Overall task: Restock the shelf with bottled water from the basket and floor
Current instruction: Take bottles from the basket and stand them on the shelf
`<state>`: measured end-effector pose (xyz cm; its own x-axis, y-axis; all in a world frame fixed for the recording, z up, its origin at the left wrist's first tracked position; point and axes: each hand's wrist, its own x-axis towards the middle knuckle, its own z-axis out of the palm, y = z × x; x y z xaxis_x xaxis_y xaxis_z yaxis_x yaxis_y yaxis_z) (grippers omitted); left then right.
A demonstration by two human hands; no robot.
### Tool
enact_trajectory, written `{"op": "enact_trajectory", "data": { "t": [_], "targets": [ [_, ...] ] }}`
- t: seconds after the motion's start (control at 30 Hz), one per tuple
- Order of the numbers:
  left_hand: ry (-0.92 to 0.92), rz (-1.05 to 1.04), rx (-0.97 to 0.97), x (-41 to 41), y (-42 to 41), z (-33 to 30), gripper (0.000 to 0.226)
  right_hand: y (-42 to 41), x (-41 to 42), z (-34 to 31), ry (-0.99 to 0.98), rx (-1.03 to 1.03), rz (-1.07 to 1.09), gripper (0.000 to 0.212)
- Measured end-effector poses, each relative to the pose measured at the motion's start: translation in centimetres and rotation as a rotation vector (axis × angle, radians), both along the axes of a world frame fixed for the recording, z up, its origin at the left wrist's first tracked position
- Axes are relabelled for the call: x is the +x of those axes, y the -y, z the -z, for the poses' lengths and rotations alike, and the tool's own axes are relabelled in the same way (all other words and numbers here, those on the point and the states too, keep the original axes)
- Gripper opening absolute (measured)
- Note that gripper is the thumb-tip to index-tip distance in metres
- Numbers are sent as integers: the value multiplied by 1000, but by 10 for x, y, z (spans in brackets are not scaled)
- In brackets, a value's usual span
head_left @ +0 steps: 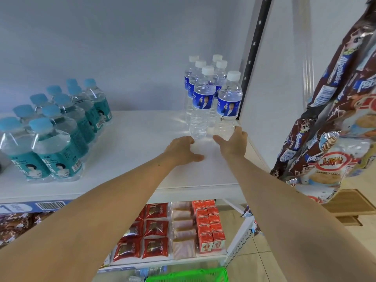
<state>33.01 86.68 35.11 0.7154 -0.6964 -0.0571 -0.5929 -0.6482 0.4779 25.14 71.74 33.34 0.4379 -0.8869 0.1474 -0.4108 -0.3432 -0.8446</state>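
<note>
White shelf board (pixel 126 151) holds two groups of water. At the back right, by the black post (pixel 255 47), stand six clear bottles with white caps and blue labels (pixel 203 100), in two rows. At the left sit the teal-label bottles (pixel 61 139) with light blue caps, also in rows.

The person reaches in with both arms. The left hand (pixel 183 148) lies on the board with its fingers spread, just in front of the front left bottle (pixel 201 110); it holds nothing. The right hand (pixel 234 140) is at the foot of the front right bottle (pixel 227 110), with thumb and fingers either side of the base. I cannot tell if it is gripping or only touching.

It looks like the two front bottles are being lined up. To do that well, push low at the base, not up high, so a tall bottle does not tip into the ones behind. Keep the two fronts level and the labels facing out.

More water waits below: the green basket (pixel 189 274) shows at the bottom edge, with a bottle or two beside it on the floor.

Each blue label shows a small picture of a person, but the words are too small to read. The teal labels have a face, a barcode and large characters I cannot read. The brown snack bags (pixel 333 82) hanging on the right say "Alpenliebe".
</note>
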Motion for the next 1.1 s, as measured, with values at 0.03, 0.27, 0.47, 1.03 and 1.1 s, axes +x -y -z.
{"op": "enact_trajectory", "data": {
  "t": [0.03, 0.27, 0.47, 1.03, 1.1],
  "targets": [
    [2, -2, 14, 0, 2, -1, 78, 1, 2, 0, 4, -5, -3, 74],
    [-17, -32, 87, 1, 14, -5, 74, 8, 18, -7, 57, 43, -24, 62],
    [0, -42, 104, -1, 16, -8, 72, 13, 28, -8, 30, 74, -40, 63],
    [-85, -48, -9, -16, -16, -9, 65, 15, 32, -11, 16, 110, -62, 69],
    [-80, -58, -39, -17, -24, -10, 62, 11, 27, -10, -1, 114, -47, 74]
  ]
}}
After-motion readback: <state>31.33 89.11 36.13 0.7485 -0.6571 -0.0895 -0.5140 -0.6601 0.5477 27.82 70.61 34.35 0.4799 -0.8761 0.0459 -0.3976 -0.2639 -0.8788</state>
